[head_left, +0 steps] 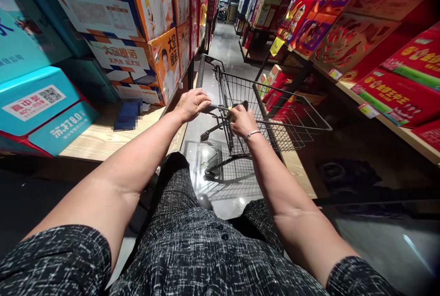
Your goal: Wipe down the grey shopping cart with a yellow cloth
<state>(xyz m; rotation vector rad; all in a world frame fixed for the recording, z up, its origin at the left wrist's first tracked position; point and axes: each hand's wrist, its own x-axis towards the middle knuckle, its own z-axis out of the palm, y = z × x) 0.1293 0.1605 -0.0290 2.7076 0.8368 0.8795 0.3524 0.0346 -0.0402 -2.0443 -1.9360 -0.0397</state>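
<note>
A wire shopping cart [275, 117] stands in a shop aisle straight ahead of me, and its basket looks empty. My left hand [191, 103] is wrapped round the left part of the cart's handle bar [217, 107]. My right hand [241, 121] grips the right part of the same bar, with a thin bracelet on its wrist. Both arms reach forward over my dark patterned clothing.
On the left a wooden shelf [103, 138] carries teal boxes [37, 108] and orange boxes [165, 62]. On the right, shelves hold red gift boxes [395, 94]. A glossy tiled floor [227, 48] runs ahead down the aisle between them.
</note>
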